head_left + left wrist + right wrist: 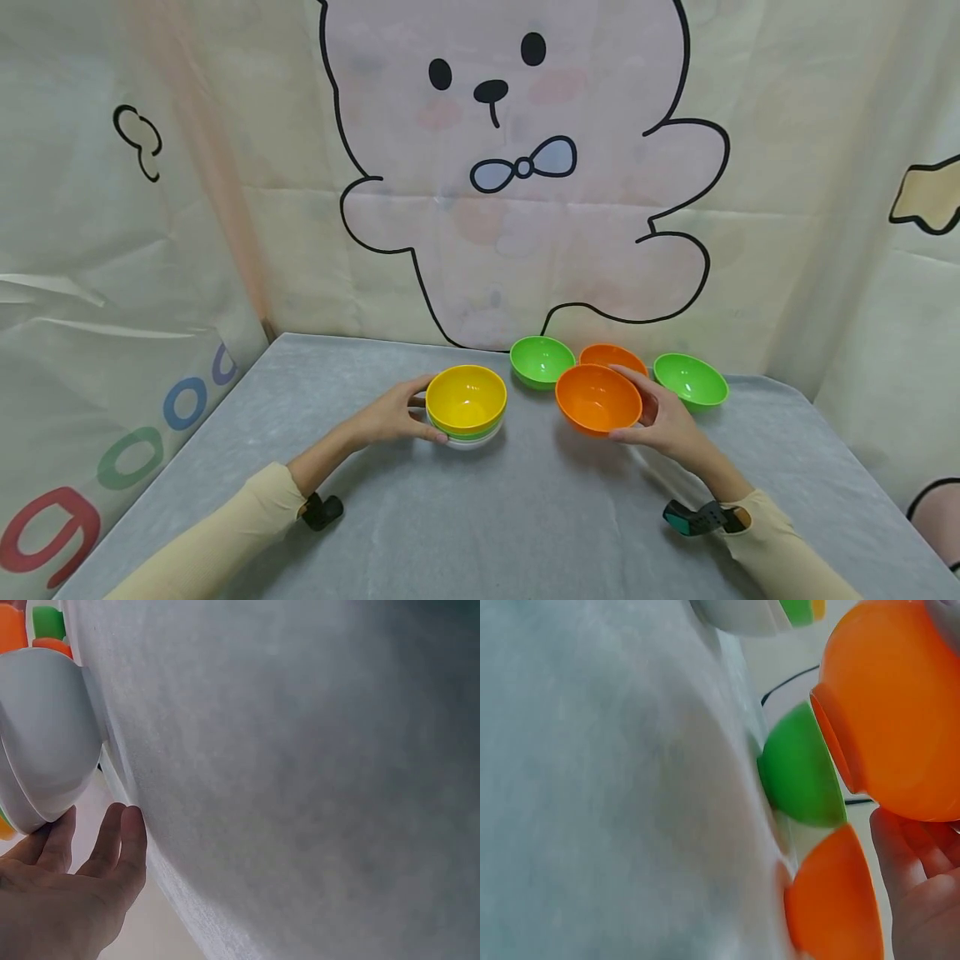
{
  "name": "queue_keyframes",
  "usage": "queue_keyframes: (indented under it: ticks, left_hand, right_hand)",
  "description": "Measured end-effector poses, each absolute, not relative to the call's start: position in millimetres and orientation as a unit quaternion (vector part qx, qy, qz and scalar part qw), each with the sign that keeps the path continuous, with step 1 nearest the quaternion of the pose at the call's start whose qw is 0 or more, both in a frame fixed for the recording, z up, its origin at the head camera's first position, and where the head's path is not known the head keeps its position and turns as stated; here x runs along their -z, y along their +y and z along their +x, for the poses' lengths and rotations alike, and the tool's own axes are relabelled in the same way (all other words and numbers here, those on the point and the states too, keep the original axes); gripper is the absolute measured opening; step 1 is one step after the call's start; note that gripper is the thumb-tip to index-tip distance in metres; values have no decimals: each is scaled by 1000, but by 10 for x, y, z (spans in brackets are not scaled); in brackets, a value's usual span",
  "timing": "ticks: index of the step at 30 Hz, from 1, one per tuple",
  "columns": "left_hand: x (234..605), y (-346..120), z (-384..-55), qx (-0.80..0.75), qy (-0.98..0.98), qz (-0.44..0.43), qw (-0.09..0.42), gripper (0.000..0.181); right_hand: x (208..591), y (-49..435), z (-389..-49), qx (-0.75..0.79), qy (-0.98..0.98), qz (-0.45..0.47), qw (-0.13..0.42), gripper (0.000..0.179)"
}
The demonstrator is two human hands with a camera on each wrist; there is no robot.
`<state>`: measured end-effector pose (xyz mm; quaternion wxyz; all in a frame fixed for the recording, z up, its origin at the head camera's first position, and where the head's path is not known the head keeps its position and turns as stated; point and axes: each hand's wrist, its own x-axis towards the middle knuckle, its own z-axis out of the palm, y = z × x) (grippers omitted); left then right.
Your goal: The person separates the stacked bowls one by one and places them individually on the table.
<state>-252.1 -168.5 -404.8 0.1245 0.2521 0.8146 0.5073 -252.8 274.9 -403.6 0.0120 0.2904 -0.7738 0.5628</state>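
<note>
The right hand [663, 423] pinches an orange bowl [597, 400] by its side, thumb near and fingers beyond, holding it above the worktop [450, 533]; its mouth faces up (being round, it has no long axis). It partly hides a second orange bowl [611, 354], which stands between two green bowls [542, 362] [690, 381]. The left hand [393, 412] grips a mouth-up stack: one yellow bowl [467, 398], one green bowl [471, 436] showing just a strip, and white [52, 735] beneath, whose count I cannot tell. The left wrist view cuts off the stack.
</note>
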Motion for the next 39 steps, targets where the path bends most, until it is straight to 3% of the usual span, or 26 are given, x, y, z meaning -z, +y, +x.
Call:
queue_keyframes:
  ticks: [17, 39]
  left_hand:
    - [4033, -1676, -2512, -508, 814, 253, 123, 86]
    - [4071, -1680, -2534, -507, 815, 254, 124, 87]
  right_hand:
    - [4055, 3324, -2358, -546, -790, 269, 72, 80]
    - [4111, 4040, -2078, -463, -857, 177, 139, 76]
